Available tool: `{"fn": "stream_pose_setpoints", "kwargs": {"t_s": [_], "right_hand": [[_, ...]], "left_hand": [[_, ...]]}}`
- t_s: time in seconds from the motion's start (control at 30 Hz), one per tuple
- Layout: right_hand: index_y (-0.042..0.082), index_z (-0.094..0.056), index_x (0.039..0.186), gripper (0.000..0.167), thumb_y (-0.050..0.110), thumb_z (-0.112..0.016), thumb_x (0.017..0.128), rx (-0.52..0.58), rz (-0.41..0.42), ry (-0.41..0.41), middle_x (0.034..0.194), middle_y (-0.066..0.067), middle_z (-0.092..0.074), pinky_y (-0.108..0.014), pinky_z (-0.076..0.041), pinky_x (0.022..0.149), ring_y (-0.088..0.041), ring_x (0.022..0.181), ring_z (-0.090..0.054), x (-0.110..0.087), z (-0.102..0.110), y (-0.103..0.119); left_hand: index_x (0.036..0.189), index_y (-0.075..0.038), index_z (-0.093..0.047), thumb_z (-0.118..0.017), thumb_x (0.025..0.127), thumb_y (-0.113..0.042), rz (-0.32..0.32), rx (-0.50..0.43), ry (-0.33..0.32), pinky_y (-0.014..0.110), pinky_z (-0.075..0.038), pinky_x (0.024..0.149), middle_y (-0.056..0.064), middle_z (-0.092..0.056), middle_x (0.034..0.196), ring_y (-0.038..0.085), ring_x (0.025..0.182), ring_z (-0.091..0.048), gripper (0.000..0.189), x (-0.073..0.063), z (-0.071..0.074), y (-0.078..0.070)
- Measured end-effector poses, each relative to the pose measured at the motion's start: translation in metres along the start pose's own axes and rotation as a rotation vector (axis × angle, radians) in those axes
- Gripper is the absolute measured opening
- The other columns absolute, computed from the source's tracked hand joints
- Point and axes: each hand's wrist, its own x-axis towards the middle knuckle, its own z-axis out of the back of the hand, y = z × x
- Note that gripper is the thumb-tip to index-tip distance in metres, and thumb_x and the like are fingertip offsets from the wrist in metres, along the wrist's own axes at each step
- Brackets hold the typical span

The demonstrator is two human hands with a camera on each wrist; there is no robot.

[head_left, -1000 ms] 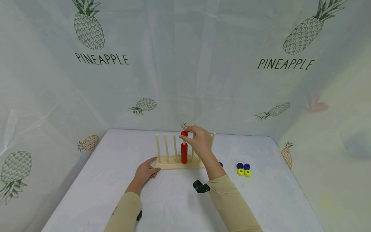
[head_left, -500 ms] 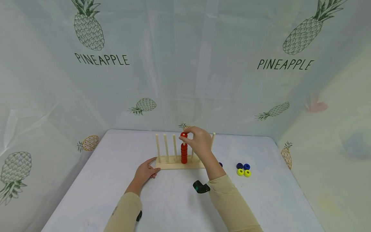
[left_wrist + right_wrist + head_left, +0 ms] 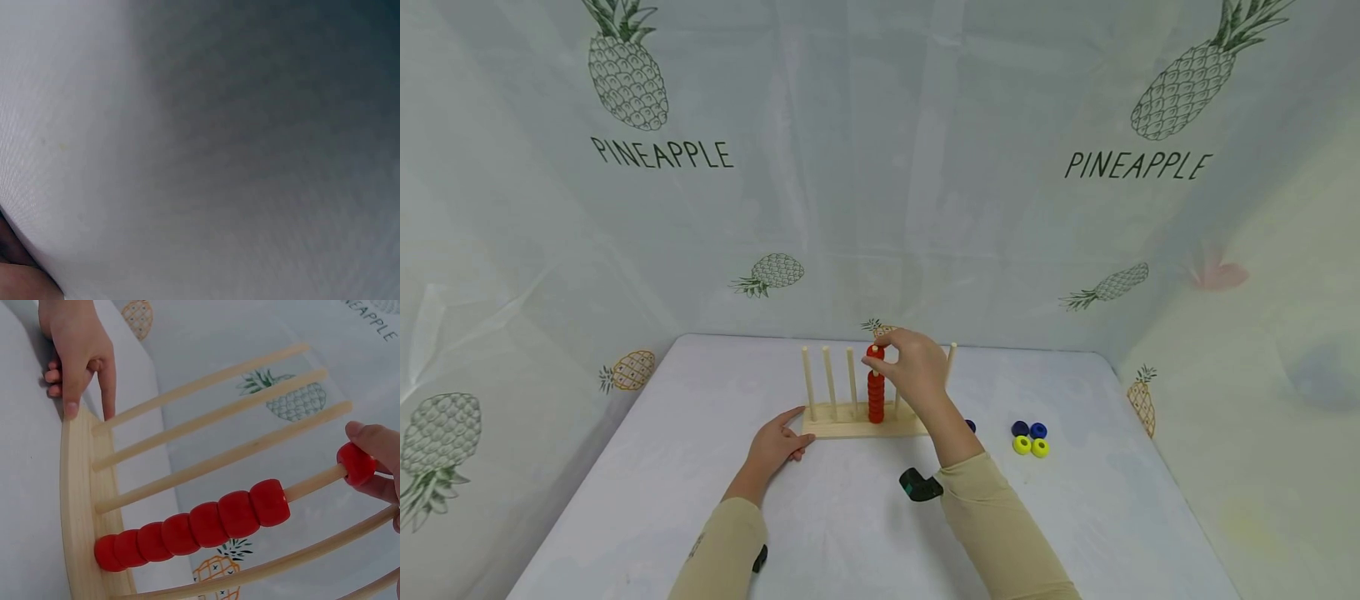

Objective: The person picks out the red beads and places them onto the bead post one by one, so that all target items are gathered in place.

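Note:
My right hand (image 3: 919, 367) pinches a red bead (image 3: 355, 464) between thumb and finger at the top of a peg. The peg's tip passes into that bead. Below it, apart by a stretch of bare peg, a stack of several red beads (image 3: 190, 526) sits on the same peg. The wooden peg rack (image 3: 850, 429) stands upright on the table, with bare pegs on the left side. My left hand (image 3: 772, 450) holds the rack's left end between thumb and forefinger. In the left wrist view only a bit of hand shows at the lower left corner. My right forearm hides the rack's right end.
To the right lie two dark blue beads (image 3: 1020, 428) and two yellow beads (image 3: 1022, 445) in a cluster. Another blue bead (image 3: 971, 426) is partly hidden behind the right forearm. A white cloth covers the table (image 3: 647, 500), and a pineapple-print curtain (image 3: 880, 208) hangs behind.
My right hand has lowered the red bead slightly, and the peg's tip now shows through its top. The left hand and the rack have stayed put.

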Motion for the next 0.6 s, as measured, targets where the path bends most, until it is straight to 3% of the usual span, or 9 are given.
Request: {"fn": "stream_pose_setpoints", "kwargs": {"t_s": [0.4,0.6], "right_hand": [[0.021,-0.077,0.099,0.034,0.047,-0.081,0.076,0.006,0.010,0.022,0.109,0.005,-0.071,-0.021,-0.045,0.053,-0.015,0.095,-0.067,-0.0001,0.0045,-0.0024],[0.023,-0.076,0.105,0.036,0.046,-0.080,0.078,-0.003,0.008,0.098,0.118,0.001,-0.069,-0.029,-0.053,0.069,-0.019,0.110,-0.063,-0.0005,0.0057,-0.0025]], "left_hand": [[0.147,-0.011,-0.045,-0.077,0.086,-0.020,0.005,-0.023,0.012,0.026,-0.046,0.052,0.001,-0.063,0.057,0.013,0.047,-0.056,0.069,0.0003,0.0014,-0.0052],[0.147,-0.012,-0.045,-0.077,0.086,-0.019,0.016,-0.038,0.005,0.025,-0.046,0.051,0.001,-0.063,0.056,0.013,0.046,-0.055,0.069,-0.0017,0.0003,-0.0038]]}}
